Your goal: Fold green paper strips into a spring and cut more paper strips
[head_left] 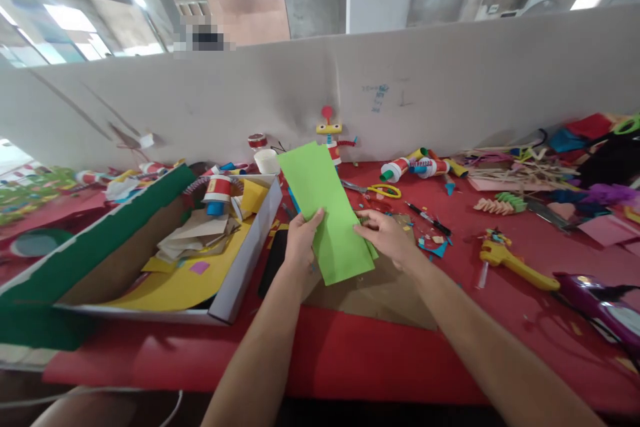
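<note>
A long piece of bright green paper (327, 220) is held up slantwise over the table. My left hand (303, 237) grips its left edge, with the thumb on the front face. At the right edge my right hand (385, 233) pinches it between thumb and fingers. A second green layer shows behind its lower right edge. Under my hands lies a brown cardboard sheet (370, 300) on the red tabletop. Beyond the paper stands a paper-cup robot figure (330, 130) with a yellow head, partly hidden by the paper. Yellow-handled scissors (384, 191) lie just behind my right hand.
On the left is an open box (245, 273) with paper scraps and a cup figure (219, 190). To the right lie a pen (427, 218), a yellow-handled tool (520, 265), a purple corded device (600, 307) and wooden sticks (525, 167). A white partition (450, 87) closes off the back.
</note>
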The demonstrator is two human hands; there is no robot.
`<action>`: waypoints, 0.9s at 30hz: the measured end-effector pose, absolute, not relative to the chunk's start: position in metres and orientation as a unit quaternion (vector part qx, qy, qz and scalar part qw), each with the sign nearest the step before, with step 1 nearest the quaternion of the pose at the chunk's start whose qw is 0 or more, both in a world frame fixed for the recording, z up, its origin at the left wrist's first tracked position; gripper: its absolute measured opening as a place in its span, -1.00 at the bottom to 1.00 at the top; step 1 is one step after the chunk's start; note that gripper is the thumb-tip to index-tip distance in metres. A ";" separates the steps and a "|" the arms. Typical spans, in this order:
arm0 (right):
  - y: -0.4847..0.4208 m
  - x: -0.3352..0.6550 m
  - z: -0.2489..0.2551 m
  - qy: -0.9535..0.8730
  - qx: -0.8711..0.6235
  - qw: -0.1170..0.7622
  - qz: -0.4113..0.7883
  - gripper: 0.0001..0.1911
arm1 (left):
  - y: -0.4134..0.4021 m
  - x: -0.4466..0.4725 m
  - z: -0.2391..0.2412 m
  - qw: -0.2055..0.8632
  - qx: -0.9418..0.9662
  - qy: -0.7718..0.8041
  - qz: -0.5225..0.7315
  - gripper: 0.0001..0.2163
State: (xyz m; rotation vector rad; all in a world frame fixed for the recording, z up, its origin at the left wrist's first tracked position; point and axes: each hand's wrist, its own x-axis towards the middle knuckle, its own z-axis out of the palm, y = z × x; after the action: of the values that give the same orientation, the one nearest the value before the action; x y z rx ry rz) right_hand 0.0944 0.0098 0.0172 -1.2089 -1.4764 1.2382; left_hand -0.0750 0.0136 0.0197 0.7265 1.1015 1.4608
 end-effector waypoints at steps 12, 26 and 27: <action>0.010 0.121 -0.028 -0.534 -0.558 0.485 0.411 -0.75 | 0.002 -0.045 0.003 0.539 0.458 0.471 0.527 -0.54; -0.008 0.092 -0.028 -0.497 -0.497 0.425 0.570 -0.73 | 0.013 -0.066 0.003 0.510 0.344 0.559 0.556 -0.72; -0.008 0.092 -0.029 -0.493 -0.497 0.430 0.570 -0.74 | 0.014 -0.066 0.002 0.504 0.342 0.563 0.559 -0.73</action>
State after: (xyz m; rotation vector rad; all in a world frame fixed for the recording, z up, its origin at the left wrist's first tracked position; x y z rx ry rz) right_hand 0.0917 -0.0077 -0.0286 -1.2399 -1.2293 1.4227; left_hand -0.0661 0.0137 0.0025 0.8257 1.3583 1.3491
